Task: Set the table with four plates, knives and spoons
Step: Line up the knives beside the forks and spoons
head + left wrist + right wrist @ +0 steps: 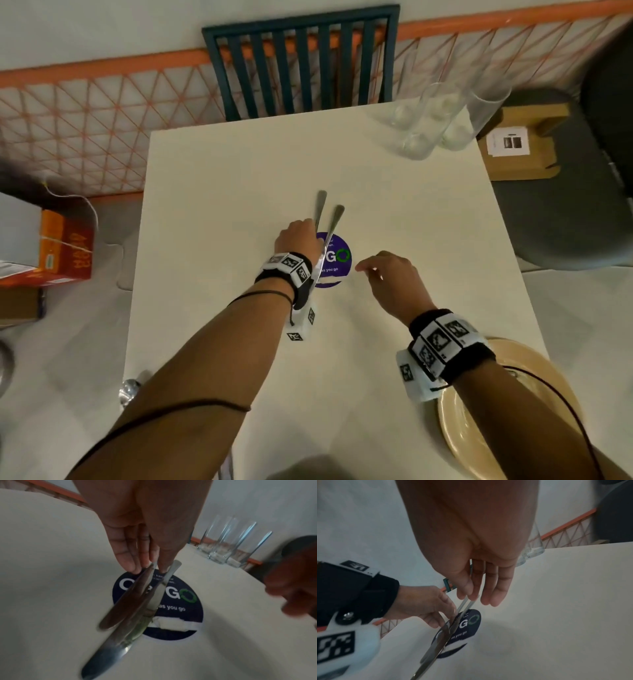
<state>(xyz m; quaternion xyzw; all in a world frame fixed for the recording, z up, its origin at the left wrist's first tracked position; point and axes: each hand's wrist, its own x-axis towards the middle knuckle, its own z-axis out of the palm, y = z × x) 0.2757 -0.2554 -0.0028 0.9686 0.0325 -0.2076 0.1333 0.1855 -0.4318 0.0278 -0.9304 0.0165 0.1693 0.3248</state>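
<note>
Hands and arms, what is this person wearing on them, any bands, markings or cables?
Both forearms are bare, with no sleeves. The left wrist band is a black strap carrying white blocks printed with black square tag patterns; the right wrist band is the same kind. A thin black cable runs along the left forearm, and another cable trails from the right band. The left hand and right hand are ungloved.

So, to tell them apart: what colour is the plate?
Pale cream-yellow plate, at the table's near right corner; clearest in the head view.
</note>
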